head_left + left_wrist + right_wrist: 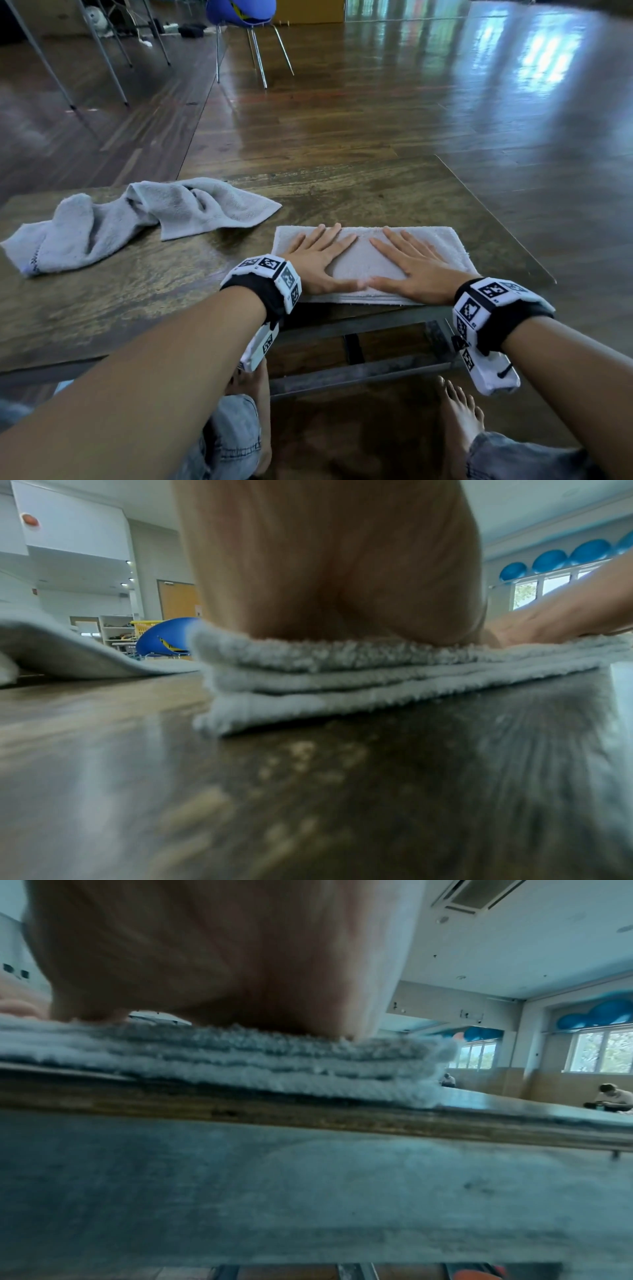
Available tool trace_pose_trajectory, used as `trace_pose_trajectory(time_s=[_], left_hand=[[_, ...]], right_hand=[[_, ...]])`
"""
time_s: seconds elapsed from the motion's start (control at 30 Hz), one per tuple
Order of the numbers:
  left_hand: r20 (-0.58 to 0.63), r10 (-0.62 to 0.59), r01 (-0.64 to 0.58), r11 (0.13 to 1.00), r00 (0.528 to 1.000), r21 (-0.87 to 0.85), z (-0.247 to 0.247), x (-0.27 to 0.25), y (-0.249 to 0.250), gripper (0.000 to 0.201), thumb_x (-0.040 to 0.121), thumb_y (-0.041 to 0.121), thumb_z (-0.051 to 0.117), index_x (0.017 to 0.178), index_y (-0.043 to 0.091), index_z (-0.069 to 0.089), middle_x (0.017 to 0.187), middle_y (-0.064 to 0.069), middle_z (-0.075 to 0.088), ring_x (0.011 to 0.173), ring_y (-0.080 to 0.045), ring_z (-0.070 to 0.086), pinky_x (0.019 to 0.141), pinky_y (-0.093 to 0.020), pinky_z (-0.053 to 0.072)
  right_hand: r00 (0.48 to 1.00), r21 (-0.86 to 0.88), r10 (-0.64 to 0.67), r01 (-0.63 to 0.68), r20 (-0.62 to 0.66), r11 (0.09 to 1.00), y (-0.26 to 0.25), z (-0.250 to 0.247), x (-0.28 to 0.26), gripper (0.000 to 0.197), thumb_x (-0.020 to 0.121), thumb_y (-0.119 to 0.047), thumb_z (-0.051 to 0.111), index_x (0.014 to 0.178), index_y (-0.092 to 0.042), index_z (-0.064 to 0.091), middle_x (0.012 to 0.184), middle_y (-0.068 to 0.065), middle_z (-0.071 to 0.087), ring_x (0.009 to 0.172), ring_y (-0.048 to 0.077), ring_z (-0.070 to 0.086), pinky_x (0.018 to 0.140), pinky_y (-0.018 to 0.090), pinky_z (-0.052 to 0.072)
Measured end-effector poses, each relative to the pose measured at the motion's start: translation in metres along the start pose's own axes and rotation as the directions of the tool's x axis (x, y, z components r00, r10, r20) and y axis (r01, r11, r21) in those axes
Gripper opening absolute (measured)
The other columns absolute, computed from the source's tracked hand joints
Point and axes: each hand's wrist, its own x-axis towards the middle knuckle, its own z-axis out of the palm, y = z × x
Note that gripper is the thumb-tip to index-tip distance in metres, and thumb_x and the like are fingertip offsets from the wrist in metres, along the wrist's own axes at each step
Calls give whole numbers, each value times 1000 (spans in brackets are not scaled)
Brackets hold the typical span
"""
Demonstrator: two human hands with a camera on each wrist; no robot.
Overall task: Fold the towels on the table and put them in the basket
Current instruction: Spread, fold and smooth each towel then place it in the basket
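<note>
Fingers (337, 236) of both hands lie straight and spread, flat on the folded towel (442, 245) in the lower middle of the head view; left hand (317, 260) and right hand (416, 265) press side by side, thumbs almost meeting. That towel sits at the near edge of the table (144, 308). A crumpled towel (144, 219) lies at middle left, apart from it. A blue chair (239, 12) stands at top centre.

From the left wrist, the palm (329, 569) rests on stacked towel layers (342, 680); a yellow basket (145, 627) shows at middle left, its contents hidden.

From the right wrist, the palm (219, 955) presses the towel's layers (240, 1066) above the table edge (308, 1118).
</note>
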Motion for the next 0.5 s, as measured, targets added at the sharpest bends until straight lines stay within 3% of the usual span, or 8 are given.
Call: trace_pose_trajectory(time_s=[0.33, 0.5], left_hand=[[-37, -83, 82, 996, 996, -24, 1, -10, -14, 124, 48, 105, 36, 146, 55, -21, 160, 16, -28, 146, -8, -29, 118, -41, -18], [-23, -121, 120, 992, 992, -43, -1, -15, -18, 132, 40, 106, 39, 145, 55, -21, 159, 13, -30, 145, -9, -32, 120, -45, -16]], right_hand=[[986, 0, 156, -156, -56, 988, 17, -3, -14, 130, 46, -110, 21, 153, -48, -15, 162, -15, -27, 151, 11, -22, 122, 45, -7], [971, 7, 233, -233, -49, 972, 32, -7, -24, 132, 47, -110, 25, 154, -44, -14, 162, -16, -26, 150, 10, -23, 122, 56, -4]])
